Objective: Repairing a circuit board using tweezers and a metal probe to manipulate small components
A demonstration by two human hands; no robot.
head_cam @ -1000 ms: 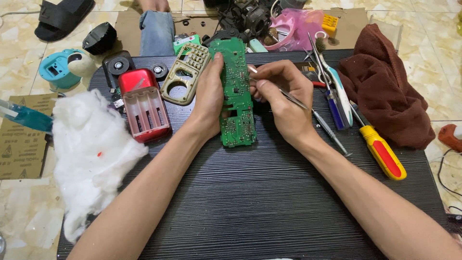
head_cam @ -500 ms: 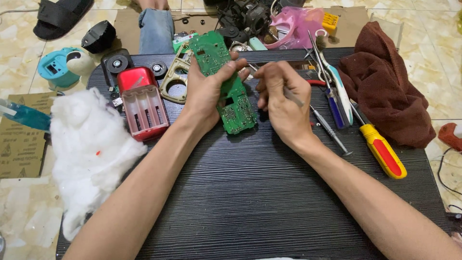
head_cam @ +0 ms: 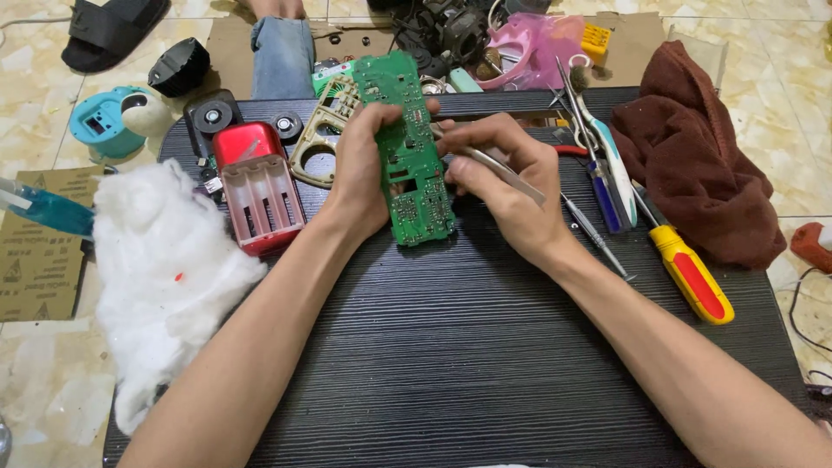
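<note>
Black ribbed table top (head_cam: 451, 364) fills the head view, both forearms reaching across it. Clutter rings the work: white cotton wadding (head_cam: 165, 269) at the left edge, a red battery housing (head_cam: 256, 186) and a beige keypad frame (head_cam: 319, 143) just left of the left hand, a brown cloth (head_cam: 702, 160) at the right, a yellow-and-red screwdriver (head_cam: 689, 269) beside it, a thin metal probe (head_cam: 594, 234) lying near the right wrist. None of it blocks the hands.

Green circuit board (head_cam: 407, 152) sits at the table's far middle, lifted off the surface, component side toward the camera. Long axis runs near to far, top end tilted slightly left, bottom end pointing toward the person. Left hand (head_cam: 360, 173) is closed round the board's left edge, fingertips curled over its upper part. Right hand (head_cam: 511, 173) pinches metal tweezers (head_cam: 494, 165), tips pointing left and meeting the board's right edge.
</note>
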